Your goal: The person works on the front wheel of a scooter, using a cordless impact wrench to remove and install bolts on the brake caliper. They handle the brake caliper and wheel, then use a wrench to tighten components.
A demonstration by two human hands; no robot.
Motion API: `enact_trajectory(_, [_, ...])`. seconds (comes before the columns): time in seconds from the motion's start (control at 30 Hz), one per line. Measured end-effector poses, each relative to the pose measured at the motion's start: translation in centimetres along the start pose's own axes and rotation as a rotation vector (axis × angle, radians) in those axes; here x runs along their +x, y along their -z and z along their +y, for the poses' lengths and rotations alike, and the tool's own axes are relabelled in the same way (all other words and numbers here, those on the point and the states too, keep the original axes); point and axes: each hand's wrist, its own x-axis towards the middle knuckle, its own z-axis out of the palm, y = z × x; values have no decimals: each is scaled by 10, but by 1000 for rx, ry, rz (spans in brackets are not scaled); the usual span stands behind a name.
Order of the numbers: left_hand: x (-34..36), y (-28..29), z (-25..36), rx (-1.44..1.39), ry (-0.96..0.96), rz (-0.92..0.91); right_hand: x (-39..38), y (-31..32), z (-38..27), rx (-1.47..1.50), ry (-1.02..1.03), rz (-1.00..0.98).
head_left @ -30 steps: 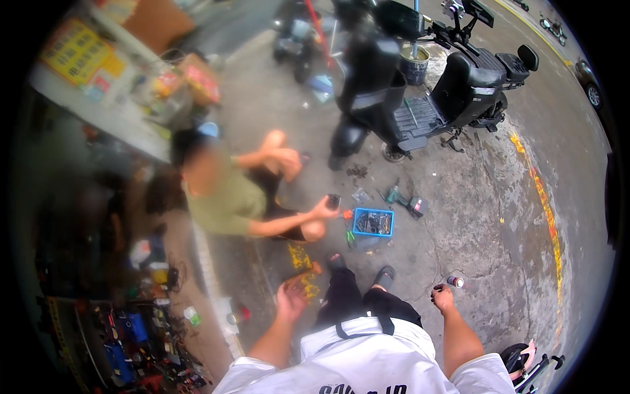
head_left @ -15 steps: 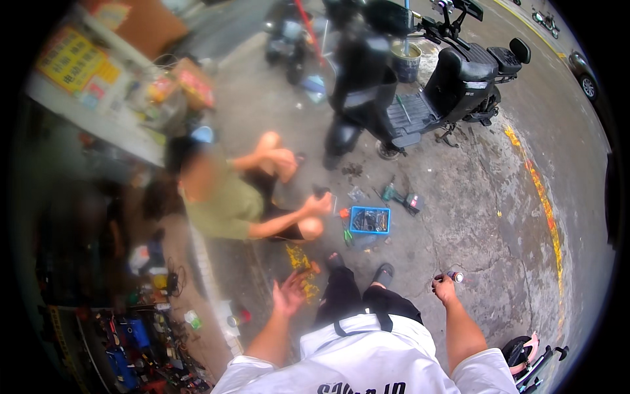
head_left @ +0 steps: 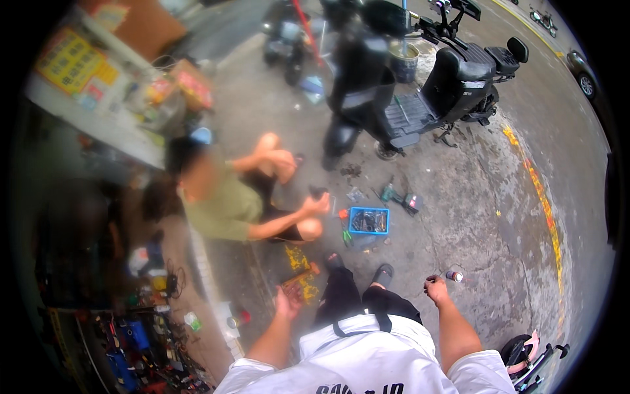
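Note:
My left hand is raised at the lower left with its palm turned up and fingers stretched out, blurred against the yellow paint on the ground. Nothing shows in it. My right hand hangs to the right of my legs, fingers curled together; whether they pinch something small I cannot make out. Just beyond it, apart from the fingers, is a small can on the ground. Ahead of my feet lies a blue tray of small dark metal parts, with a green cordless drill and green-handled pliers beside it.
Another person in an olive shirt sits low at the left, hands near the tray. A black electric scooter stands ahead, with a bucket behind it. Tools crowd the lower left. A pink-and-black wheeled thing is at lower right.
My left hand has dropped slightly and its fingers have turned. My right hand has shifted a little left, leaving a gap to the can. The seated person has barely moved.

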Motion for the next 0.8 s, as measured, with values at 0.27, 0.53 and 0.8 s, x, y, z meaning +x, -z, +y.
enact_trajectory(0.27, [2,-8,2,39,-9,21,-3,-10,-4,-15,16,-4])
enact_trajectory(0.53, [0,-7,2,28,-13,-16,0,-8,17,-84,13,29])
enact_trajectory(0.8, [4,9,1,35,-5,-8,2,-14,17,-137,48,17])
